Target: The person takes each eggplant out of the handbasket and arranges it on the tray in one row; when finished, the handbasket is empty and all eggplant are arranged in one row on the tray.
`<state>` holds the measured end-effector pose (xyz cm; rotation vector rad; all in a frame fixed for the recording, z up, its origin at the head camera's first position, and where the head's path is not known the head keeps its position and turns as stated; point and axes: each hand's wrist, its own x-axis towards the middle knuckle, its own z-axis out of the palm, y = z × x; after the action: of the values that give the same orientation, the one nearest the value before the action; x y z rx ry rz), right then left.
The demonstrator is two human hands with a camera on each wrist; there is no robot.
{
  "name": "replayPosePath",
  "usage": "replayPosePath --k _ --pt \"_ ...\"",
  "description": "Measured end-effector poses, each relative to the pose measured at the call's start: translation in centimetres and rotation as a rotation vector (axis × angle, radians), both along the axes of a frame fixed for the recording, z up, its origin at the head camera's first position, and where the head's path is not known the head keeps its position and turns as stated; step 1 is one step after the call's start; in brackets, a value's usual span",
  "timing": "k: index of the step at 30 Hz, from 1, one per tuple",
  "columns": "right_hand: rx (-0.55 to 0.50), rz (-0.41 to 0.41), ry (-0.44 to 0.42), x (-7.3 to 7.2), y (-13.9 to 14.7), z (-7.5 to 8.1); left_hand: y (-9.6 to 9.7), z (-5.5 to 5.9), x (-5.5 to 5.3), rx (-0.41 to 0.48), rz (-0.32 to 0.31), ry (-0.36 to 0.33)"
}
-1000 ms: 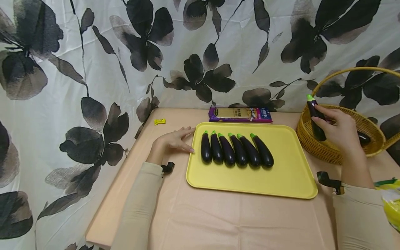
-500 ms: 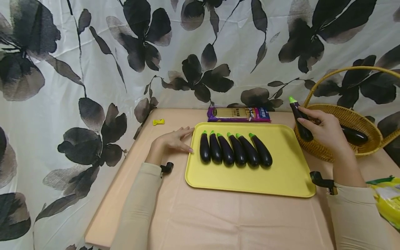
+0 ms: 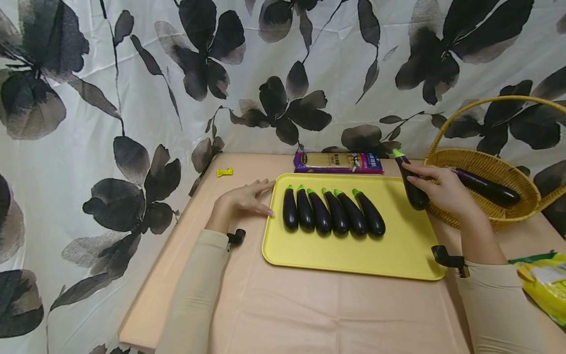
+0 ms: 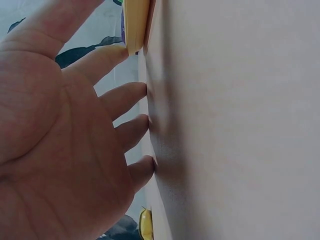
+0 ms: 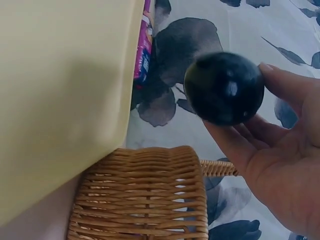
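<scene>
An eggplant [image 3: 412, 184] with a green stem is pinched between the thumb and fingers of my right hand [image 3: 446, 191], over the tray's right end. In the right wrist view the round bottom of this eggplant [image 5: 224, 89] faces the camera. Several more eggplants [image 3: 322, 211] lie side by side on the yellow tray [image 3: 353, 260], stems toward the back. My left hand [image 3: 243, 200] rests at the tray's left edge, its fingers spread; in the left wrist view the fingertips touch the tabletop and the tray's rim [image 4: 135, 30]. Another eggplant [image 3: 488, 188] lies in the wicker basket [image 3: 455, 160].
Behind the tray lies a purple packet [image 3: 338, 162]. A small yellow wrapped candy [image 3: 224, 172] sits at the back left. On the right is a yellow bag [image 3: 541, 285]. The basket's arched handle [image 3: 491, 98] rises high, and a floral curtain [image 3: 283, 73] hangs behind the table.
My right hand has carried the eggplant leftward from above the basket to over the tray's right end, uncovering the eggplant left in the basket. The left hand has stayed in place.
</scene>
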<state>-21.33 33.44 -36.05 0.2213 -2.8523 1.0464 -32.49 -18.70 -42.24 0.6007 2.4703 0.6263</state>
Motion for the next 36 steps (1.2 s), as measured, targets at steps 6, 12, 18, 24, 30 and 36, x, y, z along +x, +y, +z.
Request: replayPosePath --k 6,12,18,24,30,36 --pt "0.027 0.024 -0.082 -0.3 -0.5 -0.6 0.0 0.0 0.0 -0.010 0.000 0.000" --pt "0.025 0.105 -0.123 -0.2 -0.7 -1.5 0.1 -0.2 0.1 -0.005 0.005 0.001" --pt "0.031 0.169 -0.179 -0.2 -0.9 -2.3 0.1 -0.5 0.3 -0.011 -0.004 0.018" --pt "0.037 0.225 -0.239 -0.4 -1.4 -2.7 0.0 -0.5 0.4 -0.012 -0.016 0.039" --pt "0.061 0.246 -0.276 -0.7 -1.7 -3.3 0.0 -0.5 0.4 -0.003 -0.016 0.038" --pt "0.087 0.272 -0.295 -0.9 -1.7 -3.9 0.0 -0.6 0.4 -0.009 -0.015 0.041"
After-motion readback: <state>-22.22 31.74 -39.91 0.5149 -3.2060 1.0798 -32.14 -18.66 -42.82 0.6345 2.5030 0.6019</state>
